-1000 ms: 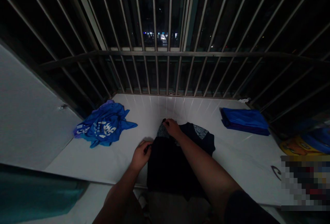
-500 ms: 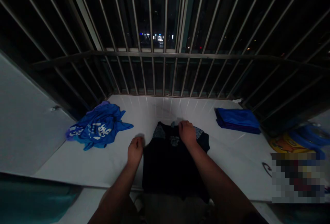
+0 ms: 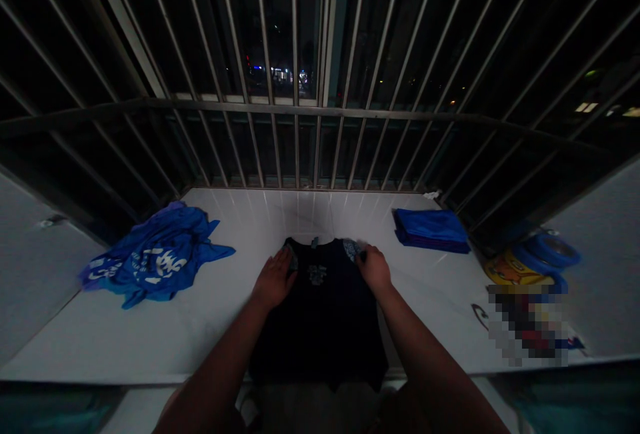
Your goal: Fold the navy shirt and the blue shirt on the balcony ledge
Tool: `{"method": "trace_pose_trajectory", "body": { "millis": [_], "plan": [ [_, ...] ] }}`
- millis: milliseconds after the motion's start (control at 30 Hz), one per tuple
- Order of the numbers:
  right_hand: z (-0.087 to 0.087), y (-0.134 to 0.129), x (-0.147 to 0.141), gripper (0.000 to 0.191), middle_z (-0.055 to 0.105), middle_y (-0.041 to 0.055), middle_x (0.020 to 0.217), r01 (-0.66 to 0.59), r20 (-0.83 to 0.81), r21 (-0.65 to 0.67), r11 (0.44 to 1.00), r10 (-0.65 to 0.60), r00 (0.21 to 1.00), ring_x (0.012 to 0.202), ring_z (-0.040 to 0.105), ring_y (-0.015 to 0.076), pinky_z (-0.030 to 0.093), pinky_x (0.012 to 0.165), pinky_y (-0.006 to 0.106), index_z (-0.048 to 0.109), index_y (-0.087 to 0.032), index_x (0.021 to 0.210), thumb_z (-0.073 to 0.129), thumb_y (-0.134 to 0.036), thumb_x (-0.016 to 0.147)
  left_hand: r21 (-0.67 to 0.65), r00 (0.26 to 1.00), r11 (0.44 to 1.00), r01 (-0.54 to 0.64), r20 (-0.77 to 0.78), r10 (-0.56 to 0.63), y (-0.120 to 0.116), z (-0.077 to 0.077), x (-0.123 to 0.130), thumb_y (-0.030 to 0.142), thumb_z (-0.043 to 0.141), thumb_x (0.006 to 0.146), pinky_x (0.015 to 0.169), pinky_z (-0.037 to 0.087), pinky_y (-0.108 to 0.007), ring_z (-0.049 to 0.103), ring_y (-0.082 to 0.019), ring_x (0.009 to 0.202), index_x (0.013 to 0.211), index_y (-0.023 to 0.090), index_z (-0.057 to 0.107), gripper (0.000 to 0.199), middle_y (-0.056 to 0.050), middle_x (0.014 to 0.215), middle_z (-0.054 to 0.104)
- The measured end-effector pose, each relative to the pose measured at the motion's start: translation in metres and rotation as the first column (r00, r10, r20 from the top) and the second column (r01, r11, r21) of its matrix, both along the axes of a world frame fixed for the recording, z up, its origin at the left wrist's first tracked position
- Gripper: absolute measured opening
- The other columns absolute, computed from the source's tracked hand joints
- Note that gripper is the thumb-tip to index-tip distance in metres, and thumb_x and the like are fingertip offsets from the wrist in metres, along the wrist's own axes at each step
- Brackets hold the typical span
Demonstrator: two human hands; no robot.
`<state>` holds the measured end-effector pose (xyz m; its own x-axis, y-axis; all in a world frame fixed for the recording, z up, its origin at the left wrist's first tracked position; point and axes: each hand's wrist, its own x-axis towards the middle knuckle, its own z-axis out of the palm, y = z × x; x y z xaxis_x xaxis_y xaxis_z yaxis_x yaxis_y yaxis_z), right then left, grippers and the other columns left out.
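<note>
A black T-shirt [image 3: 320, 321] with patterned grey shoulders and a small pale chest print lies spread on the white ledge [image 3: 210, 327], collar away from me, its lower end reaching over the front edge. My left hand [image 3: 273, 279] rests on its left shoulder, fingers stretched out and lying flat. At the opposite shoulder my right hand [image 3: 374, 267] has its fingers closed on the dark sleeve edge. To the left lies a crumpled heap of blue clothing [image 3: 165, 257] with white lettering. Folded blue cloth [image 3: 431, 229] sits in a neat stack at the back right.
Metal window bars [image 3: 320, 113] rise behind the ledge, with darkness and distant lights beyond. On the right stands a yellow and blue container [image 3: 523, 267], with a blurred-out patch in front of it. Walls close off both sides.
My left hand has come from beside the T-shirt onto its left shoulder. My right hand has shifted from near the collar to the right sleeve. The view has turned slightly rightward.
</note>
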<state>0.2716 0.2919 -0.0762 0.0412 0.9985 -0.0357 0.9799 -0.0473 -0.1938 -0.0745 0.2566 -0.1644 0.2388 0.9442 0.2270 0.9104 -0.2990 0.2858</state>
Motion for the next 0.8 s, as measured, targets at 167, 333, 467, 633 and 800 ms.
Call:
{"method": "trace_pose_trajectory", "body": {
  "millis": [167,333,467,633,800],
  "plan": [
    [-0.01,-0.032,-0.013,0.046,0.071,0.013,0.151,-0.285,-0.011,0.04,0.958,0.286,0.958,0.14,0.062,0.0299,0.049,0.116,0.041,0.074,-0.025,0.138,0.053,-0.008,0.1,-0.039,1.0,0.999,0.007,0.001,-0.007,-0.001,0.003,0.0,0.043,0.051,0.11,0.137,0.032,-0.06,0.039,-0.034,0.168,0.171,0.015,0.048,0.067,-0.019,0.18,0.041],
    [-0.018,-0.058,-0.005,0.061,0.06,0.0167,0.166,-0.502,-0.037,0.035,0.864,0.503,0.863,0.156,0.051,0.0339,0.038,0.132,0.048,0.063,-0.015,0.157,0.062,-0.013,0.097,-0.046,1.0,0.999,-0.018,0.001,0.018,-0.001,0.006,0.001,0.046,0.05,0.111,0.138,0.027,-0.063,0.038,-0.033,0.169,0.172,0.022,0.046,0.066,-0.016,0.18,0.041],
    [-0.014,-0.072,0.004,0.062,0.07,0.0163,0.152,-0.523,-0.073,0.019,0.852,0.523,0.849,0.143,0.061,0.0339,0.044,0.127,0.05,0.064,-0.019,0.158,0.07,-0.021,0.096,-0.057,1.0,0.998,-0.014,0.007,0.014,-0.002,0.007,0.001,0.046,0.05,0.111,0.138,0.027,-0.063,0.038,-0.033,0.169,0.172,0.023,0.047,0.065,-0.016,0.18,0.042],
    [-0.012,-0.089,0.004,0.043,0.073,0.0136,0.147,-0.573,-0.121,-0.008,0.819,0.568,0.814,0.137,0.065,0.0337,0.045,0.124,0.049,0.075,-0.023,0.144,0.07,-0.035,0.103,-0.066,0.999,0.998,-0.009,0.046,0.012,-0.003,0.007,0.002,0.044,0.05,0.111,0.138,0.025,-0.064,0.038,-0.033,0.169,0.17,0.02,0.05,0.063,-0.017,0.18,0.043],
    [0.002,-0.051,-0.004,0.041,0.083,0.0111,0.111,-0.34,-0.153,0.0,0.941,0.336,0.929,0.107,0.077,0.0261,0.054,0.102,0.036,0.08,-0.023,0.111,0.042,-0.038,0.118,-0.168,0.968,0.98,-0.105,0.208,0.139,0.021,0.023,-0.007,0.035,0.041,0.113,0.13,0.044,-0.055,0.063,-0.028,0.15,0.146,0.024,0.071,0.046,-0.012,0.159,0.07]
  ]
}}
